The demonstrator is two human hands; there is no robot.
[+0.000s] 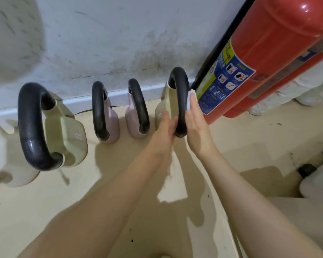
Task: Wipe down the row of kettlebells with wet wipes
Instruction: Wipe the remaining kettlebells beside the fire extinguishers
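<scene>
White wipe [191, 99] pressed to 3 o'clock handle [179, 84] under flat-fingered right hand [196, 128], left hand [164, 128] curled round it; 9 o'clock kettlebell [64, 130] glistening, likely done; pink pair [112, 122] unclear.

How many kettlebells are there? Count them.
5: a cut-off kettlebell far left, a big cream kettlebell, two pink kettlebells, a cream kettlebell being wiped. More may be hidden.

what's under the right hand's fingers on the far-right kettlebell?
A white wet wipe, pressed flat against the black handle by the right hand. Only its upper edge shows past the fingertips; the rest is covered.
</scene>
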